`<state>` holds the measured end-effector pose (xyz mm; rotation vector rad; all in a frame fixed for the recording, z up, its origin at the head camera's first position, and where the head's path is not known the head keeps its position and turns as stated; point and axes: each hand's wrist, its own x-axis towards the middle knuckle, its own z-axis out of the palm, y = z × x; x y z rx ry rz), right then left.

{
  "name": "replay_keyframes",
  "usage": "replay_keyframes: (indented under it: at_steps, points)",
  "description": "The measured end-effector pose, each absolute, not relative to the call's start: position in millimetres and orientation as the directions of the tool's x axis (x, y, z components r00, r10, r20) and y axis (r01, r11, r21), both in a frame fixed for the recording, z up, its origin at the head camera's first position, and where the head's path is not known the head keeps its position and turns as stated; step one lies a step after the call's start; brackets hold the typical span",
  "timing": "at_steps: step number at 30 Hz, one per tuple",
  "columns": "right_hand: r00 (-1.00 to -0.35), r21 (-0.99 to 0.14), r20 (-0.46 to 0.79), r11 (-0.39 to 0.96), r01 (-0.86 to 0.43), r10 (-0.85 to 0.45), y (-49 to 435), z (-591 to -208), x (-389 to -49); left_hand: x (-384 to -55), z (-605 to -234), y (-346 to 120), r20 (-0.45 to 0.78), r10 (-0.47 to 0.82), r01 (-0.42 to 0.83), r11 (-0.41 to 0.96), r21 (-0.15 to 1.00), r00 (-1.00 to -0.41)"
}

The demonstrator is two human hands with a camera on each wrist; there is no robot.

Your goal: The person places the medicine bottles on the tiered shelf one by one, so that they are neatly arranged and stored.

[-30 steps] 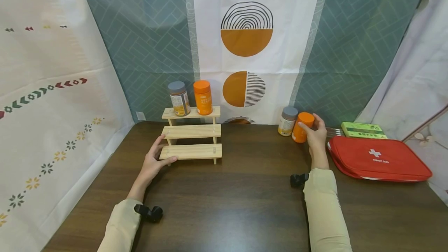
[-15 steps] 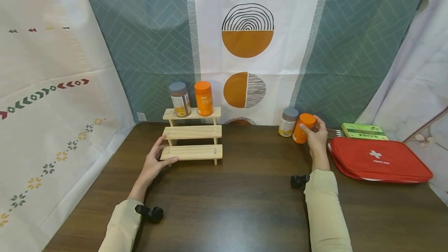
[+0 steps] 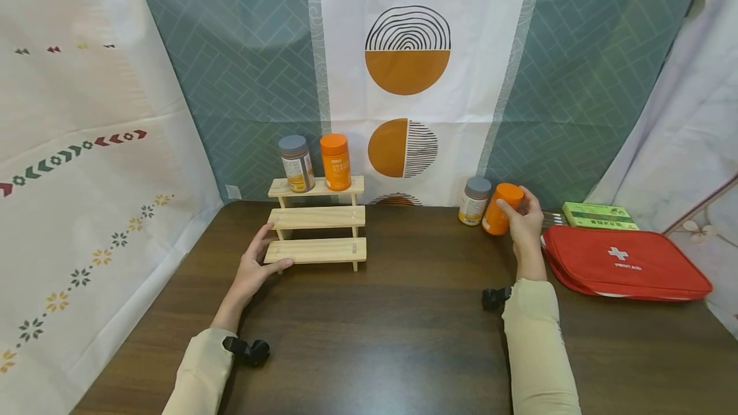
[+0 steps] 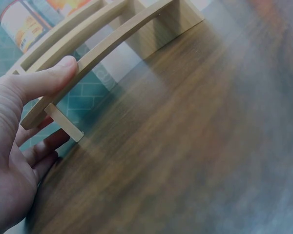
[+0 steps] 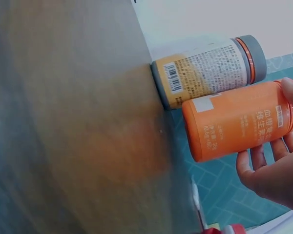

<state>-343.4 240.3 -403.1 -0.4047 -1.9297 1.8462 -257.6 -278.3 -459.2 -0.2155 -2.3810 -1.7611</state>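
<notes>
My left hand (image 3: 252,269) grips the left end of a small three-step wooden display stand (image 3: 317,250). In the left wrist view its thumb (image 4: 63,73) lies on the lowest step, with the other fingers round the end. My right hand (image 3: 526,226) holds an orange bottle (image 5: 229,122), thumb and fingers about its upper part near the lid. This bottle leans a little, its base close to the table. Just left of it stands a grey-lidded bottle (image 3: 474,202). Another grey-lidded bottle (image 3: 297,165) and a second orange bottle (image 3: 336,163) stand on the top step.
A red first aid bag (image 3: 625,264) lies at the right, with a green box (image 3: 599,215) behind it. Partly hidden by the right hand, a striped flat item (image 3: 555,219) lies near the bag. Patterned cloth (image 3: 262,82) hangs behind the dark wooden table (image 3: 392,325).
The right hand has shifted slightly right and up with the orange bottle, widening the gap to the grey-lidded bottle's base. The left hand and the stand keep their place.
</notes>
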Motion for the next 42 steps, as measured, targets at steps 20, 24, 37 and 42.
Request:
replay_keyframes:
  at_steps: [20,24,37,42]
  points:
    - [-0.887,-0.965,0.195,-0.081,-0.25,0.419,244,-353,-321,-259,-458,-279,0.228,0.009,0.221,0.276,0.935,-0.974]
    - [-0.891,-0.942,0.258,-0.107,-0.317,0.373,236,-341,-314,-259,-459,-279,0.233,0.011,0.226,0.281,0.933,-0.973]
    - [-0.869,-0.882,0.392,-0.147,-0.449,0.302,214,-313,-295,-260,-459,-279,0.238,0.012,0.232,0.279,0.932,-0.971]
    - [-0.859,-0.858,0.435,-0.166,-0.487,0.271,206,-303,-286,-260,-459,-279,0.234,0.014,0.229,0.281,0.932,-0.972]
